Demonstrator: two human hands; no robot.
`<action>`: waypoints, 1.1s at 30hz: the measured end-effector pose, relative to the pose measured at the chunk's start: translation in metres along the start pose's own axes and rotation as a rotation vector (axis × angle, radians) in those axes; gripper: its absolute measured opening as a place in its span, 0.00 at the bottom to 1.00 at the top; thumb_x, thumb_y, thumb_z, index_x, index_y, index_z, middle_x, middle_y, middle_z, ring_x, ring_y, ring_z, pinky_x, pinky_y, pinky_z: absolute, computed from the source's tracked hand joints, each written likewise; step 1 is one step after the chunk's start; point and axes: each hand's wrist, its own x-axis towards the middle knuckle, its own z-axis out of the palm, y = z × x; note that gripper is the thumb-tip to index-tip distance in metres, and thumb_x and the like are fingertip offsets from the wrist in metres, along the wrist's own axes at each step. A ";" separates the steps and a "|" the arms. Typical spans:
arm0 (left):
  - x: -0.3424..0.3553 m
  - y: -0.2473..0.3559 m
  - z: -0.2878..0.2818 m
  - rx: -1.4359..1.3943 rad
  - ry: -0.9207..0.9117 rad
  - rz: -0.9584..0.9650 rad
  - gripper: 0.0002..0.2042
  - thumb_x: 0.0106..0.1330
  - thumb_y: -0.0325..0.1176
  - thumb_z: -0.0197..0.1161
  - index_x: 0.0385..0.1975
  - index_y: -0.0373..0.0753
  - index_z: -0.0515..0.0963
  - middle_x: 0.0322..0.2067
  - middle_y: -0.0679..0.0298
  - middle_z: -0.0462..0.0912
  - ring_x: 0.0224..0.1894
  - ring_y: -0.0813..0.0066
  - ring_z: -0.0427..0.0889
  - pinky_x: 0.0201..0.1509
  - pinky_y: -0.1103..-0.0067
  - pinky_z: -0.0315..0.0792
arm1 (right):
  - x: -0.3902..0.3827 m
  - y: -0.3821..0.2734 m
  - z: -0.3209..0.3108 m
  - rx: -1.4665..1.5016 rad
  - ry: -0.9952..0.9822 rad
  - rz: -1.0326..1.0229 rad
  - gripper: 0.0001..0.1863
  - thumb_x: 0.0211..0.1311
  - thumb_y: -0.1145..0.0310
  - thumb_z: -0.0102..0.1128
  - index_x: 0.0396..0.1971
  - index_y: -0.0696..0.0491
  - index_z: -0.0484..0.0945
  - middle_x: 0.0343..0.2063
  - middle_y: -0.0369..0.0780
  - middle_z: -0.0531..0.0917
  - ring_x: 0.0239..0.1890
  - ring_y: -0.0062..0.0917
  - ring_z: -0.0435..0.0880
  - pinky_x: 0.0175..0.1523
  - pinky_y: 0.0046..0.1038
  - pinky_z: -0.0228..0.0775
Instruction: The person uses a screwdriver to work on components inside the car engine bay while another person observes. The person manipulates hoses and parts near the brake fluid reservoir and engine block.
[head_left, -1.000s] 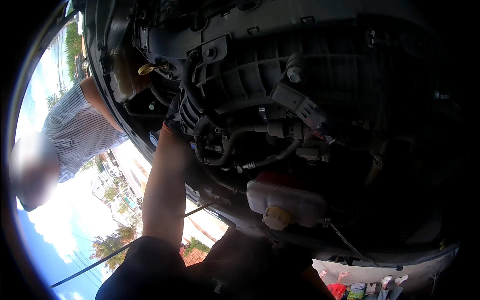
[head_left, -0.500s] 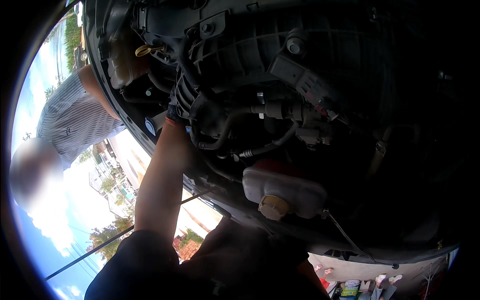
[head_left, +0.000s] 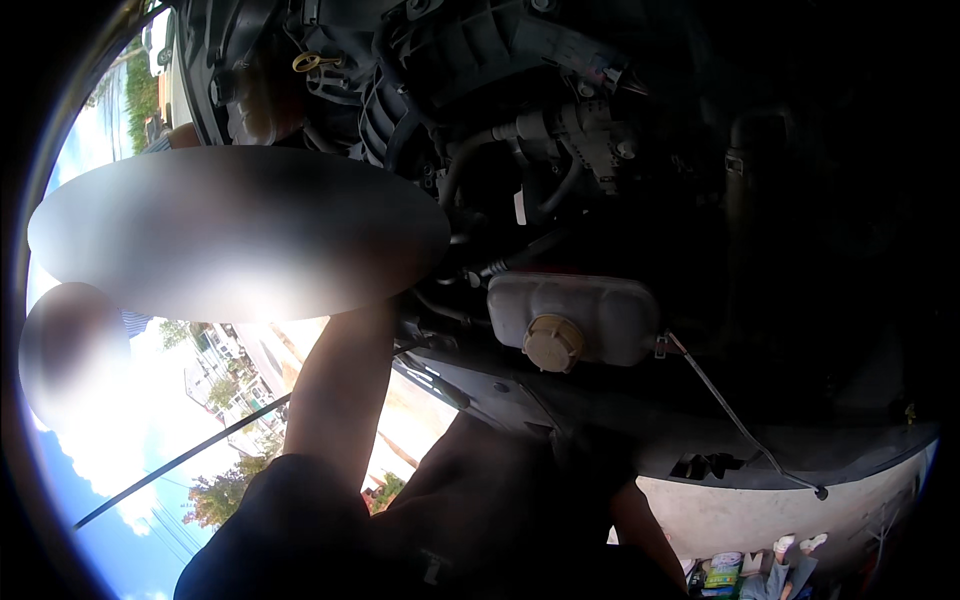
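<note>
My left forearm point(head_left: 345, 385) reaches up into a dark car engine bay. A blurred patch covers my left hand, so neither its fingers nor anything it holds can be made out. Close by lie black hoses point(head_left: 462, 170) and the ribbed black engine part point(head_left: 380, 115). A translucent plastic reservoir point(head_left: 620, 315) with a beige screw cap point(head_left: 553, 343) sits to the right of my forearm. At the lower edge part of my right arm point(head_left: 650, 535) shows, while my right hand is out of sight.
A yellow dipstick ring point(head_left: 308, 62) and another reservoir point(head_left: 265, 112) are at the far left of the bay. A thin rod point(head_left: 185, 460) crosses behind my left forearm. Another person point(head_left: 75, 350), mostly blurred, stands at the left. Bags point(head_left: 722, 572) lie beyond the car's edge.
The view has shifted, so the engine parts and reservoir sit higher. My gloved left hand was partly visible at the hoses before; the blurred patch now covers it. More of my right arm shows.
</note>
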 end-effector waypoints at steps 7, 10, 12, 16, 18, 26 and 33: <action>-0.039 0.047 -0.022 0.420 -0.057 0.220 0.21 0.70 0.48 0.55 0.61 0.54 0.73 0.59 0.68 0.77 0.63 0.65 0.73 0.70 0.65 0.64 | 0.026 -0.013 -0.009 0.383 0.166 0.348 0.11 0.62 0.60 0.65 0.33 0.53 0.83 0.27 0.46 0.83 0.28 0.42 0.82 0.35 0.38 0.77; -0.063 0.079 -0.051 0.132 -0.080 0.284 0.21 0.70 0.47 0.55 0.61 0.53 0.73 0.59 0.67 0.77 0.61 0.65 0.74 0.69 0.66 0.65 | 0.020 -0.012 -0.006 0.392 0.063 0.375 0.10 0.64 0.61 0.64 0.35 0.53 0.82 0.28 0.45 0.84 0.30 0.42 0.84 0.38 0.38 0.78; -0.073 0.089 -0.048 -0.352 -0.126 0.193 0.20 0.71 0.44 0.54 0.61 0.51 0.73 0.57 0.65 0.77 0.59 0.65 0.76 0.67 0.67 0.67 | 0.012 -0.010 0.000 0.319 0.075 0.270 0.13 0.62 0.63 0.66 0.41 0.56 0.82 0.34 0.47 0.85 0.34 0.41 0.85 0.42 0.39 0.79; -0.063 0.085 0.013 -1.513 -0.219 -0.126 0.17 0.74 0.38 0.52 0.60 0.43 0.73 0.54 0.61 0.78 0.54 0.65 0.79 0.62 0.70 0.73 | 0.006 -0.015 -0.002 0.178 0.067 0.208 0.15 0.60 0.66 0.67 0.45 0.58 0.82 0.40 0.48 0.85 0.39 0.41 0.86 0.45 0.39 0.80; -0.052 0.093 0.016 -1.626 -0.213 -0.139 0.16 0.76 0.36 0.51 0.59 0.40 0.72 0.53 0.58 0.78 0.52 0.66 0.79 0.59 0.71 0.75 | 0.003 -0.013 0.001 0.010 0.087 0.080 0.15 0.60 0.66 0.67 0.45 0.57 0.82 0.40 0.48 0.85 0.40 0.40 0.86 0.44 0.38 0.79; -0.009 0.114 0.097 -1.768 0.268 0.200 0.16 0.75 0.34 0.49 0.57 0.37 0.73 0.53 0.56 0.77 0.52 0.63 0.76 0.57 0.72 0.72 | 0.010 -0.017 0.005 0.170 0.111 0.336 0.07 0.64 0.66 0.63 0.38 0.51 0.83 0.32 0.42 0.84 0.36 0.34 0.84 0.42 0.34 0.77; -0.025 0.114 0.063 -0.945 0.413 0.162 0.21 0.77 0.42 0.40 0.61 0.37 0.69 0.56 0.53 0.76 0.54 0.59 0.74 0.60 0.70 0.70 | 0.017 -0.025 0.006 0.589 0.219 0.594 0.06 0.64 0.66 0.65 0.33 0.52 0.83 0.25 0.38 0.82 0.24 0.27 0.81 0.32 0.28 0.74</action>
